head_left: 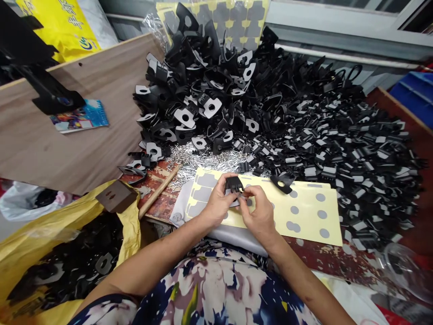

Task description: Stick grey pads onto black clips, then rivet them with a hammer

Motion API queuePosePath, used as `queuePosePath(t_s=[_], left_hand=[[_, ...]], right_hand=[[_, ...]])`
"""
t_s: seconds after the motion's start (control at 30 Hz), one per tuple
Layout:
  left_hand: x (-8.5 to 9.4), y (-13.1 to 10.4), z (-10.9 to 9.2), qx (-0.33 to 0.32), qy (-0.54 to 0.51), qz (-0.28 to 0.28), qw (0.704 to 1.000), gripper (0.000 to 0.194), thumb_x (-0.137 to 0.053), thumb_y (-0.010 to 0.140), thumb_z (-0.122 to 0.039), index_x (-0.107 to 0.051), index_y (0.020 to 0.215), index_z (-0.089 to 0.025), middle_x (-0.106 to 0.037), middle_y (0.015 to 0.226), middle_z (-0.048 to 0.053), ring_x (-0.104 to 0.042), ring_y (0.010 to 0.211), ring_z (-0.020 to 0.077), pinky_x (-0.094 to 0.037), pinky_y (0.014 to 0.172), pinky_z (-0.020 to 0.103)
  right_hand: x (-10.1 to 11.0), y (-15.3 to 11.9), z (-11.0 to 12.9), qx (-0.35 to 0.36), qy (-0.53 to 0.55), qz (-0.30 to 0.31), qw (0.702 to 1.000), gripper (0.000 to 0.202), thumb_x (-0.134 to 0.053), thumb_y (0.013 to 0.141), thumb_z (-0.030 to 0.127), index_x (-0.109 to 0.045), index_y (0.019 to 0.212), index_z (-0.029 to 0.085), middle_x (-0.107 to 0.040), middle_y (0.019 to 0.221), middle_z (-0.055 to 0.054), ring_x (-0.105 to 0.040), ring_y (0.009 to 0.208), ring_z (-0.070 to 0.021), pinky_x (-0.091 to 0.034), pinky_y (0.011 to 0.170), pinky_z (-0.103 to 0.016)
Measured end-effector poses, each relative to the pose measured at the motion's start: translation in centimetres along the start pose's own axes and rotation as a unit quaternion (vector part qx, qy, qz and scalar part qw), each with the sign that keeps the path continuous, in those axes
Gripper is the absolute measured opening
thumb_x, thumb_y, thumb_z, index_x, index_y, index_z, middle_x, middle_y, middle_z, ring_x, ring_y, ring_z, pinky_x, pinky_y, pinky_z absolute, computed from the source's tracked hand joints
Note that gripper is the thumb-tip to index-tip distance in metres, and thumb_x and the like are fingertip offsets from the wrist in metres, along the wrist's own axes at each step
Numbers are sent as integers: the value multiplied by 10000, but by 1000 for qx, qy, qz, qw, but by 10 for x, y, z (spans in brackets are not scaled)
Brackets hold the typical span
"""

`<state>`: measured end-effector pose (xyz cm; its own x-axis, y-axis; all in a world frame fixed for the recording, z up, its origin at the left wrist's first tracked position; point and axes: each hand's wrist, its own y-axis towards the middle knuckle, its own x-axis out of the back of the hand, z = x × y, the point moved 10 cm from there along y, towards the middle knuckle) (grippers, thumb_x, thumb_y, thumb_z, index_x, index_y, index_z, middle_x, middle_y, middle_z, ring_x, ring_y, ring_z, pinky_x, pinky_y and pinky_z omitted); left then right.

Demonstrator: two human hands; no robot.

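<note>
Nearest us, below a floral garment (216, 289) and to its left, a yellow bag (131, 225) gapes around dark parts. Just beyond, above the tabletop (324, 266), we hold a black clip (233, 184) between both hands, over a yellow sticker sheet (304, 225) with grey dots. Our left hand (216, 204) pinches the clip from its left side, thumb in front and fingers curled behind. Our right hand (260, 215) has its thumb and fingertips drawn together on the clip's near right edge; whether a small piece is caught there too, we cannot tell. We judge the clip light and fairly stiff, likely smooth moulded plastic that could twist between dry fingers, with its thin prongs the weakest part. The solid block at its back seems the best place to grip, leaving the toothed side free for the other fingertips. A loose black piece (283, 182) lies on the sheet's far edge, and a wooden stick (160, 192) slants to the left. Farther off, a scatter of silver pins (206, 159) spreads before a heap of larger black parts (203, 90), small black parts (372, 158) bank up on the right, and another sticker sheet (233, 20) stands behind.
</note>
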<state>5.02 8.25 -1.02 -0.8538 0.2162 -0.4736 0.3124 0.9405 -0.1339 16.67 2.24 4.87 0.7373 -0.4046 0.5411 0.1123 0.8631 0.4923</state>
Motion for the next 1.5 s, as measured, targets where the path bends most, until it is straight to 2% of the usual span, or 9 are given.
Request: queuePosePath(t_s=[0.17, 0.33, 0.43, 0.57, 0.67, 0.8, 1.17, 1.4, 1.5], left_hand=[[4, 0, -11, -96, 88, -47, 990, 435, -795, 707, -131, -634, 1097, -238, -631, 1073, 27, -591, 1030, 203, -488, 915, 268], [7, -2, 5, -5, 69, -25, 997, 521, -835, 694, -179, -608, 1154, -269, -609, 986, 10, -589, 802, 165, -529, 630, 228], [-10, -10, 14, 67, 93, 79, 990, 539, -797, 684, -154, -618, 1182, -254, -599, 972, 12, -548, 705, 133, -483, 487, 180], [-26, -27, 32, 230, 161, 231, 932, 572, -651, 650, -58, -617, 1190, -244, -605, 1034, 17, -563, 697, 117, -491, 466, 166], [-25, -26, 28, 298, 178, 244, 906, 579, -646, 648, -38, -608, 1185, -249, -589, 1059, 16, -601, 711, 117, -496, 463, 167], [-33, -9, 8, 284, 116, 202, 930, 595, -723, 677, -63, -574, 1217, -262, -599, 982, 2, -613, 645, 111, -489, 448, 179], [-52, -8, 10, 175, 25, 150, 973, 555, -800, 748, -143, -573, 1241, -260, -600, 888, -5, -607, 662, 134, -551, 466, 227], [-65, -18, 17, 163, 38, 141, 976, 556, -789, 729, -140, -563, 1222, -260, -592, 903, 4, -588, 671, 141, -551, 459, 240], [-69, -21, 22, 161, 50, 132, 977, 550, -787, 721, -150, -560, 1209, -263, -573, 915, -6, -577, 670, 133, -554, 458, 239]], right_hand=[[-2, -11, 19, 98, -135, -26, 986, 602, -554, 934, 108, -411, 1475, 331, -649, 1123, -113, -638, 968, -289, -502, 843, -479], [25, -4, -5, -18, -146, -47, 988, 874, -787, 840, 354, -315, 1573, 297, -494, 1421, -213, -583, 1119, -361, -496, 945, -563], [14, -8, -31, -123, -8, 79, 989, 825, -804, 807, 385, -414, 1525, 267, -656, 1137, -104, -626, 925, -256, -557, 819, -418], [11, -22, -50, -192, 67, 248, 947, 318, -703, 896, 352, -717, 1201, 263, -709, 842, -17, -605, 707, -175, -512, 618, -292], [59, -11, -75, -248, 82, 147, 954, 255, -622, 959, 388, -757, 1114, 236, -720, 839, -37, -605, 663, -166, -500, 567, -282], [104, 3, -77, -178, 50, 19, 983, 172, -628, 957, 319, -744, 1042, 226, -718, 933, -46, -656, 847, -191, -535, 753, -308], [61, -35, -48, -177, 124, 66, 974, 230, -547, 1028, 330, -749, 1095, 242, -741, 978, -53, -696, 912, -200, -551, 846, -340], [50, -58, -72, -299, 383, -3, 874, 229, -627, 986, 429, -724, 1072, 241, -723, 877, -22, -670, 803, -163, -562, 826, -327], [58, -61, -69, -282, 316, -13, 906, 213, -620, 992, 406, -730, 1079, 246, -728, 942, -36, -675, 841, -176, -558, 823, -340]])
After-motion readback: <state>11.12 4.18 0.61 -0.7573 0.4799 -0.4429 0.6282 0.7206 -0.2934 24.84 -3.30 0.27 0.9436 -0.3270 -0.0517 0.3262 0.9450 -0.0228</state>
